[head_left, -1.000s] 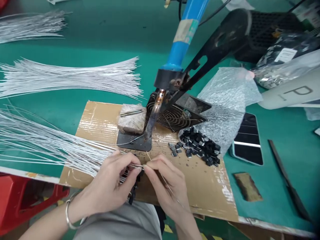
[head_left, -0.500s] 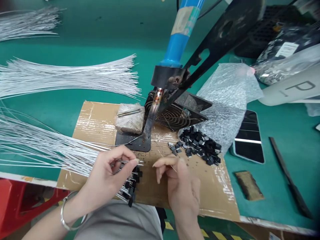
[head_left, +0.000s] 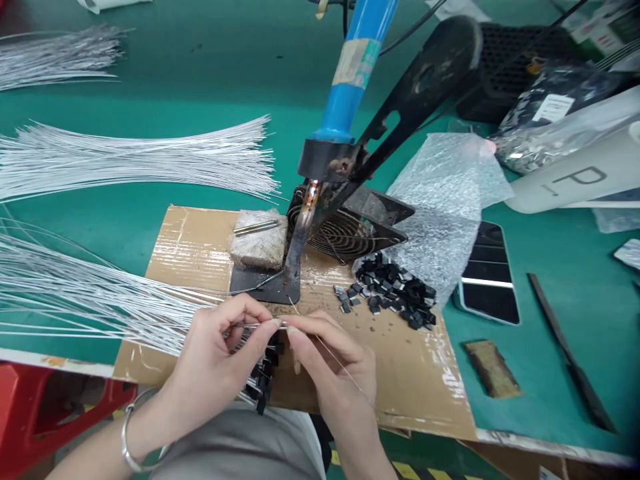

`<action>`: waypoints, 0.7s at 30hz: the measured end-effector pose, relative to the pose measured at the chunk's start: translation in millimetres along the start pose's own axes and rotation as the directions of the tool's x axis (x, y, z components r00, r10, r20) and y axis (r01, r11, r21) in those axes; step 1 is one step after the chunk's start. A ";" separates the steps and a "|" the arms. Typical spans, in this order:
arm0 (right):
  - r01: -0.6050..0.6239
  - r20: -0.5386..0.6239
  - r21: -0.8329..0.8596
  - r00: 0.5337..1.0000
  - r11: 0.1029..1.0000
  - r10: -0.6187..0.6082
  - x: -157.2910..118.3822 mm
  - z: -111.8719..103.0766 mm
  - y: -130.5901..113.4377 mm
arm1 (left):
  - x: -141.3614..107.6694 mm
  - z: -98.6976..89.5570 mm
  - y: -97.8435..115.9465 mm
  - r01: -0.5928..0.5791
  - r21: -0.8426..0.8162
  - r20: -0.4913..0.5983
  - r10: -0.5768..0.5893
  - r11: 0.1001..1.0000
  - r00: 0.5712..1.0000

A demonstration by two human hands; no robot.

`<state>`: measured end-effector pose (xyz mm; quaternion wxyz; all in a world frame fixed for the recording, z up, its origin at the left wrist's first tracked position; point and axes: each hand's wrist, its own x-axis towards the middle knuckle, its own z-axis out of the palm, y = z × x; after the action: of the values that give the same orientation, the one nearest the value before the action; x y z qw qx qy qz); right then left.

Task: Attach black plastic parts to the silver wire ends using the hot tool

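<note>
White wire lies in three bundles (head_left: 115, 303); on my feed, two hands meet at the nearest. My left hand (head_left: 215, 370) pinches wire ends (head_left: 283, 326); my right hand (head_left: 345, 373) closes on their tips, one fine strand (head_left: 330, 354) slanting across it.

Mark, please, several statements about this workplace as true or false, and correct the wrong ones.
1. The left hand pinches a wire. True.
2. The right hand lies flat on the cardboard. False: its fingers are bent, with the tips close to those of the left hand.
3. Metal rods lie on the block. True.
4. The phone lies on the cardboard. False: it lies on the green table, to the right of the cardboard.
5. The handle of the iron is blue. True.
6. The black pieces near the fan are lined up in rows. False: they lie in a loose heap.
</note>
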<state>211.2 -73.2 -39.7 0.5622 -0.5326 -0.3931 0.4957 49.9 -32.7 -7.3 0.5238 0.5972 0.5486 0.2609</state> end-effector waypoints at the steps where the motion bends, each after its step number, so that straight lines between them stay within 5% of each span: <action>1: -0.018 0.000 0.029 1.000 0.999 0.018 -0.4 -0.1 0.5 | -0.3 0.6 -0.9 -0.002 0.012 -0.004 0.002 1.000 1.000; 21: -0.347 0.099 0.279 0.938 0.895 0.332 0.9 -5.0 -3.0 | -5.0 -0.3 -2.0 -0.015 0.052 0.060 0.012 0.999 0.998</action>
<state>216.6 -73.2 -37.4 0.5296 -0.4917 -0.2302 0.6517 47.6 -37.6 -7.7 0.5224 0.6218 0.5354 0.2320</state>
